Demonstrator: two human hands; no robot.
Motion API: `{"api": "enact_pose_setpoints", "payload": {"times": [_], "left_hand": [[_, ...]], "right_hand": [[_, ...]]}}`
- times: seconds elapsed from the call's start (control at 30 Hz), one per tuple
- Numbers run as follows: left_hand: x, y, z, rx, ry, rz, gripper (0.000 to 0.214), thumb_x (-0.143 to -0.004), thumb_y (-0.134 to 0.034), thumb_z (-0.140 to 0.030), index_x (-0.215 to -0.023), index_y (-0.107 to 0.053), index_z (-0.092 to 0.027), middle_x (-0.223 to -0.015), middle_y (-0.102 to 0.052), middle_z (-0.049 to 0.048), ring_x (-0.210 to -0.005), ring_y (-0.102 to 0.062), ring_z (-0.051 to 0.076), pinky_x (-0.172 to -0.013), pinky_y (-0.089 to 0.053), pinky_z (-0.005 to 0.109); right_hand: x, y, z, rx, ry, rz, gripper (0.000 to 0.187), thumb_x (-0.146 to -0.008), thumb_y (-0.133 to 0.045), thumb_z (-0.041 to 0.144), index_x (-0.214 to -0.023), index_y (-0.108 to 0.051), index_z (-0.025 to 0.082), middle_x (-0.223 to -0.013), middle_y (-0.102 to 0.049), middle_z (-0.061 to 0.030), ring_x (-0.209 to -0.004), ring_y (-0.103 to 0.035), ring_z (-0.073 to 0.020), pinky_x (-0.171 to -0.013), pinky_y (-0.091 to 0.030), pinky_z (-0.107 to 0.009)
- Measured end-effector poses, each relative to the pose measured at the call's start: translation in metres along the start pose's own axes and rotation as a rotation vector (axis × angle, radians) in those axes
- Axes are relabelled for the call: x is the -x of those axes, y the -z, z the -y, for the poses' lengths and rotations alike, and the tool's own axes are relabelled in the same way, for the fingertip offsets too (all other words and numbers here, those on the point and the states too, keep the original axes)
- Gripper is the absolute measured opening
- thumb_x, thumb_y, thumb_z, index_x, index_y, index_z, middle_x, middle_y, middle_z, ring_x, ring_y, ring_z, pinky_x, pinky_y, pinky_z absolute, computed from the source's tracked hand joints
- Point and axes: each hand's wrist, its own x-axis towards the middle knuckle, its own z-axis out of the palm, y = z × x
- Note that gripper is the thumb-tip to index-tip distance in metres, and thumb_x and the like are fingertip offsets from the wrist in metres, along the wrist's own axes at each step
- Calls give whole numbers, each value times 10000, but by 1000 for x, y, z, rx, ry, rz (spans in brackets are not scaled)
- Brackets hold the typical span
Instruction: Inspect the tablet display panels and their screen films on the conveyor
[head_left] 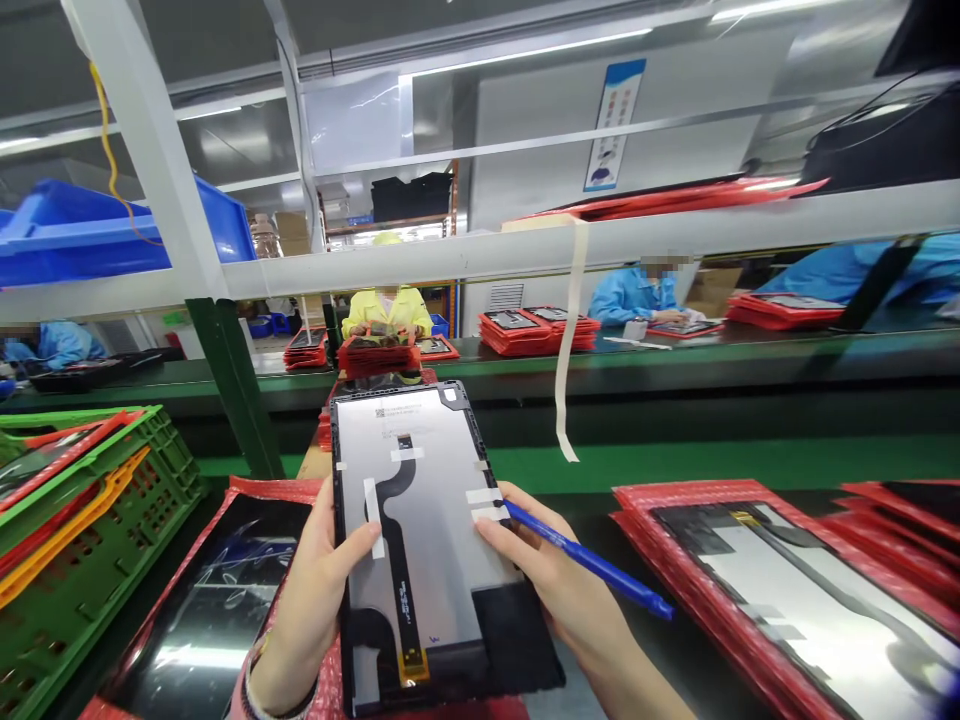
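Note:
I hold a tablet display panel [431, 480] back side up, grey metal with a black flex cable and white tape strips. My left hand [311, 590] grips its left edge, thumb pressed on a tape strip. My right hand [559, 585] rests on the panel's right side and pinches a blue pen [600, 570], whose tip lies at the tape strips on the right edge. The panel's lower end is over red bubble wrap [259, 490] on the bench.
A green crate [97, 540] with red and orange sleeves stands at left. More panels on red wrap [787, 590] lie at right. A green conveyor [675, 355] carries red stacks; people in yellow and blue sit beyond. A white tape strip [570, 340] hangs from the shelf.

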Motion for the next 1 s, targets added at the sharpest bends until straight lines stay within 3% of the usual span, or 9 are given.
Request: {"api": "enact_pose_setpoints", "payload": {"times": [0.2,0.37,0.43,0.5,0.57,0.6,0.67,0.73,1.0], "left_hand": [[2,-1,-1,-18,-56,-30,535,-732,-725,-235,-1235,-546,-254,-1239,-638,19,-1125,-591,191,-916,-468,232],[9,0,-3,-97,-52,-87,638,-733,-737,-301,-1313,-482,-224,-1073,-709,54,-736,-679,158,-654,-538,230],[10,0,-3,-89,-67,-99,652,-742,-733,-303,-1333,-466,-236,-1082,-707,49,-772,-683,164,-665,-540,227],[8,1,-3,-62,-116,-125,613,-755,-726,-285,-1320,-489,-259,-1167,-677,29,-958,-663,174,-776,-527,212],[6,1,-4,-30,-145,-156,579,-767,-716,-271,-1307,-507,-263,-1223,-649,17,-1104,-604,185,-880,-494,217],[5,2,-6,-16,-141,-165,576,-770,-713,-267,-1308,-508,-255,-1223,-649,21,-1126,-592,194,-906,-487,234],[4,2,-8,20,-97,-165,593,-765,-714,-265,-1317,-498,-238,-1202,-660,38,-1107,-606,219,-909,-500,281],[2,3,-10,64,-59,-159,615,-750,-724,-255,-1320,-495,-227,-1193,-665,53,-1103,-610,241,-915,-503,317],[-1,1,-5,102,-93,-164,571,-752,-719,-226,-1288,-523,-244,-1227,-652,32,-1146,-586,221,-954,-470,292]], "right_hand": [[-3,2,7,-122,40,12,360,-778,-705,380,-1113,-637,267,-1158,-704,-53,-1118,-619,-256,-956,-487,-370],[1,3,6,-62,289,-140,422,-818,-673,296,-1213,-526,301,-1415,-512,-66,-1317,-446,-247,-1095,-365,-440],[8,1,4,72,499,-208,398,-857,-617,232,-1231,-498,301,-1388,-538,-66,-1288,-483,-233,-1082,-385,-446],[15,-1,5,305,844,-98,315,-887,-555,175,-1187,-528,266,-1228,-661,-66,-1185,-578,-211,-1030,-448,-414],[22,-4,8,568,1159,203,173,-928,-490,199,-1065,-595,200,-1003,-749,-76,-997,-672,-199,-923,-524,-362],[24,-5,10,675,1237,358,183,-950,-451,228,-992,-621,174,-921,-763,-82,-905,-693,-195,-859,-550,-340],[26,-9,14,804,1278,533,301,-976,-383,262,-867,-642,152,-831,-764,-89,-773,-692,-182,-732,-569,-309],[25,-13,16,857,1275,577,328,-969,-380,241,-791,-641,153,-769,-753,-85,-701,-669,-177,-640,-556,-304],[23,-27,7,922,1290,477,189,-846,-475,82,-731,-594,173,-576,-628,-33,-571,-550,-160,-563,-480,-311]]}}
